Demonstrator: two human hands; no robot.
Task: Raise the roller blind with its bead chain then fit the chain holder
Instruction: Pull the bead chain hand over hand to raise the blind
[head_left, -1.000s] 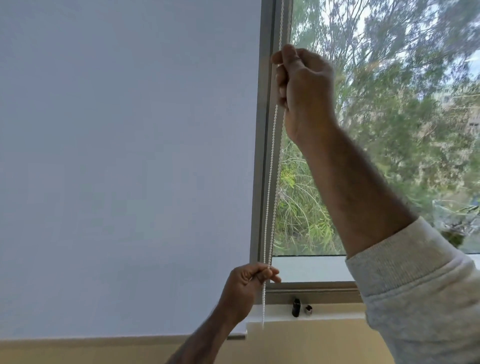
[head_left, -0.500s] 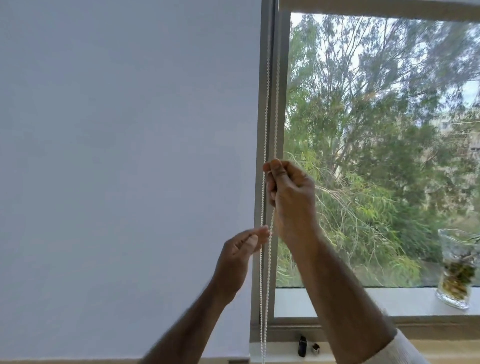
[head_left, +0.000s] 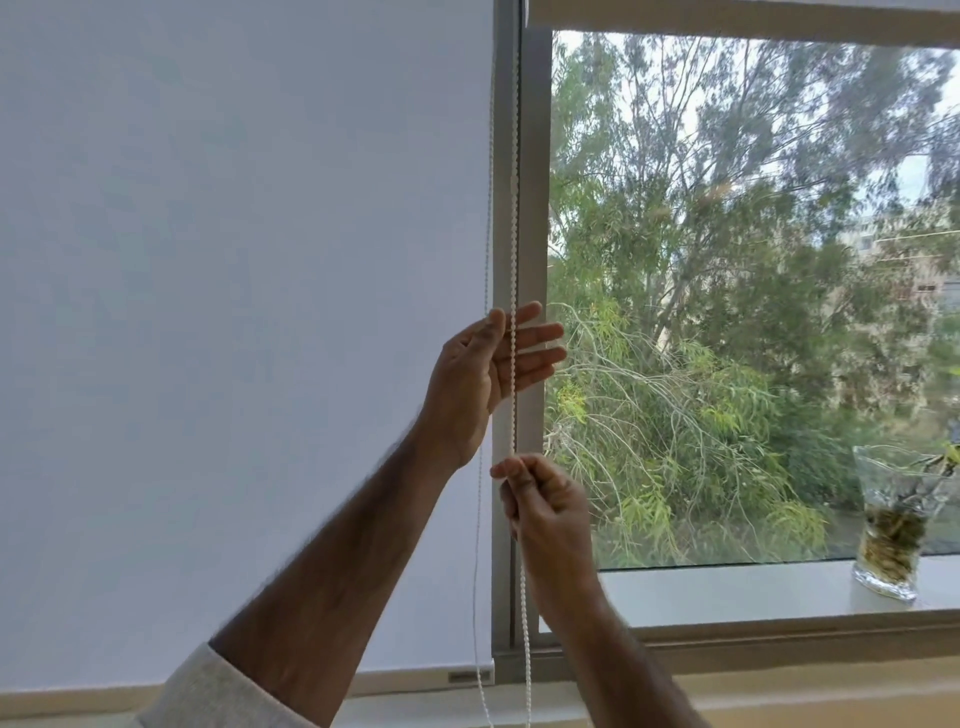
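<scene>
Right hand (head_left: 545, 512): closed, thumb and fingers pinching the right-hand strand of the bead chain (head_left: 514, 260); it sits low in front of the window frame (head_left: 532, 208), with the strand running up out of the pinch and down below the fist.
Left hand (head_left: 491, 371): spread, palm turned toward the chain, fingers straight and pointing right; the right-hand strand crosses in front of the fingers, and whether it touches them cannot be told. It sits above the right hand, apart from it.
Left sleeve (head_left: 218, 691): light grey fabric at the bottom edge, pushed back from the bare forearm.
Bead chain: white, two strands hanging side by side along the frame, the left strand thin and faint against the blind's edge, the right strand clearer, with a small connector partway up; both drop past the lower edge of view.
Roller blind (head_left: 234, 312): pale fabric covering the left pane, its bottom bar (head_left: 415, 678) down near the sill.
Window frame: grey upright between the covered pane and the uncovered one, through which trees (head_left: 727, 312) show.
Sill (head_left: 727, 590): white ledge beyond the glass on the right.
Glass vase (head_left: 896, 519): clear, holding plant stems, standing on the sill at the far right, well apart from both hands.
</scene>
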